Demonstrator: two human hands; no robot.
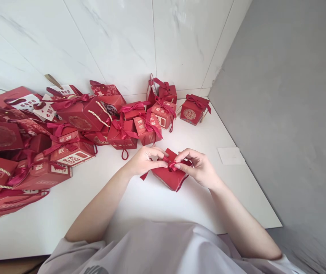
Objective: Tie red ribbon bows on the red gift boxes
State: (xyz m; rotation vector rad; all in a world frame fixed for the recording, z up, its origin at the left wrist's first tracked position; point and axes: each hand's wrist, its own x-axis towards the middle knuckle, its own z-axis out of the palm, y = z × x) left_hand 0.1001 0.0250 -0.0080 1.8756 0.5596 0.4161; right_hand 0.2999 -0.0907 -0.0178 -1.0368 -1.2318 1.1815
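A small red box rests on the white table in front of me, with a red ribbon bunched in a bow or knot on its top. My left hand pinches the ribbon from the left side, thumb and fingertips together. From the right, my right hand pinches the ribbon between thumb and index finger, close to the left fingertips. One ribbon tail hangs off the box's left side. The exact shape of the knot is partly hidden by my fingers.
Many red gift boxes with ribbons and cords crowd the table's left and back. One box stands apart at the back right. A white card lies by the table's right edge, beside a grey wall.
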